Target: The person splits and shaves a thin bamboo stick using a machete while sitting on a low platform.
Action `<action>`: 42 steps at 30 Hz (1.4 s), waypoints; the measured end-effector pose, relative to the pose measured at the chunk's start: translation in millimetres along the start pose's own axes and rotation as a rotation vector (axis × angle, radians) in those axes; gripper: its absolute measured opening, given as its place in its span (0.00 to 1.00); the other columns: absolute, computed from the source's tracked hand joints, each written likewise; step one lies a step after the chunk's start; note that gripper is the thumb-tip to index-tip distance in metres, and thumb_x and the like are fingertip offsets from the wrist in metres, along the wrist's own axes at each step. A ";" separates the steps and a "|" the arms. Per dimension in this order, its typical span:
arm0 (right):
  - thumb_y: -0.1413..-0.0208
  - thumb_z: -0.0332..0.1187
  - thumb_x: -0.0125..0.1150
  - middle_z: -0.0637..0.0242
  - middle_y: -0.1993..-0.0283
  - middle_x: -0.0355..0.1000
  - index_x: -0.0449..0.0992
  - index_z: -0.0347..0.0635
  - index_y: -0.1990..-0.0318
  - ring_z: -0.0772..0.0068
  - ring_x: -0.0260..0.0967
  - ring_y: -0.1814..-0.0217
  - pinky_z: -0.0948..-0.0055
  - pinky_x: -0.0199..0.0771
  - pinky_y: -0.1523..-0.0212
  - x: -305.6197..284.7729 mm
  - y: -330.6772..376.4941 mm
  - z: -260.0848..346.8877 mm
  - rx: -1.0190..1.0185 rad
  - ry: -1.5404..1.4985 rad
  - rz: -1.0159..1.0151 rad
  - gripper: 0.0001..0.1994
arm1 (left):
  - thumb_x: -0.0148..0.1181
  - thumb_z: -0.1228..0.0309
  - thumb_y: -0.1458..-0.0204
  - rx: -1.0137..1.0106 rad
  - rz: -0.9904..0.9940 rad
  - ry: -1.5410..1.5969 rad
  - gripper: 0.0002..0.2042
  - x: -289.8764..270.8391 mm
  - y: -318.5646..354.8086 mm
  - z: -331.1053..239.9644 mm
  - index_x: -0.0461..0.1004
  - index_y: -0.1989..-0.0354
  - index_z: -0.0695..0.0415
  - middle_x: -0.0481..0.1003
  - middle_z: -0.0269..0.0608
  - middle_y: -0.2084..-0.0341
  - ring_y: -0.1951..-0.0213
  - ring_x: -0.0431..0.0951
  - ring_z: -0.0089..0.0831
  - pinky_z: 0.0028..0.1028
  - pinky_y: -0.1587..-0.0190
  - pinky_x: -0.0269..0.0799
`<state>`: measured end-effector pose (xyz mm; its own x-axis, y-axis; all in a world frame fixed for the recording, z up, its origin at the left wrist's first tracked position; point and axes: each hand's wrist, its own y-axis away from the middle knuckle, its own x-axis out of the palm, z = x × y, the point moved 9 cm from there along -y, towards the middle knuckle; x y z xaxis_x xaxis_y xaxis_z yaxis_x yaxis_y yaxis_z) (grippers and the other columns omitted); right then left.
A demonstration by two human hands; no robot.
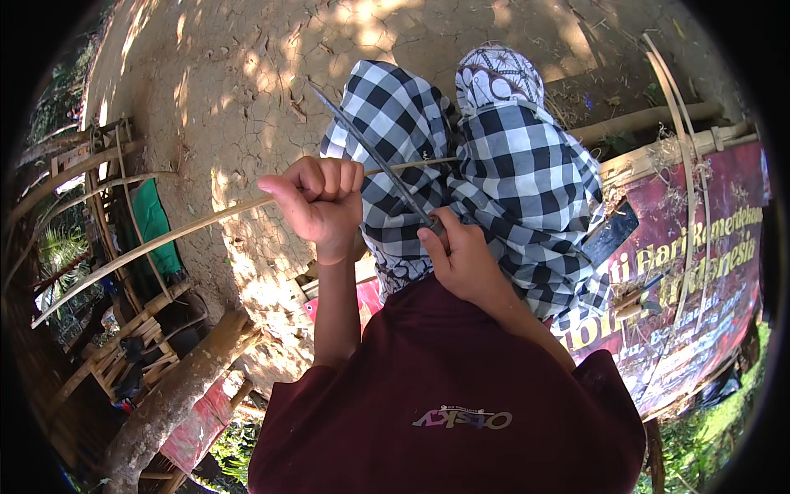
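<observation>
My left hand (321, 202) is closed around a long, thin bamboo strip (177, 233). The strip runs out to the lower left, and its other end passes over my lap. In my right hand (465, 259) is the handle of a knife; its long dark blade (362, 140) points up and to the left. Blade and strip cross just right of my left fist; whether they touch I cannot tell. Beneath both lies a black-and-white checkered cloth (527, 181) draped over my legs, with a patterned cloth (498, 78) showing at one knee.
A dark red printed banner (716, 239) covers a surface at my right, with bamboo strips (683, 123) and a dark flat piece (611, 232) on it. A green cloth (156, 226), wooden frames and a thick log (173, 403) stand left. Cracked earth (247, 107) lies ahead.
</observation>
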<state>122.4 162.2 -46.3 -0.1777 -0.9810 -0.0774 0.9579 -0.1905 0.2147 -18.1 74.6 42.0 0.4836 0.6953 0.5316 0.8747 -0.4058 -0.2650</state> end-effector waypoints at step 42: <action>0.41 0.40 0.50 0.49 0.79 0.71 0.69 0.28 0.68 0.49 0.71 0.76 0.61 0.68 0.73 23.7 -31.6 3.1 0.158 0.189 -0.050 0.18 | 0.34 0.44 0.40 -0.011 0.005 0.001 0.28 -27.4 -31.4 -18.8 0.44 0.87 0.50 0.41 0.25 0.91 0.85 0.37 0.20 0.25 0.81 0.35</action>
<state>87.2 144.9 -51.9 -0.1648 -0.9489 -0.2692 0.8993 -0.2566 0.3541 -59.4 57.2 50.8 0.4876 0.6930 0.5310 0.8721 -0.4154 -0.2586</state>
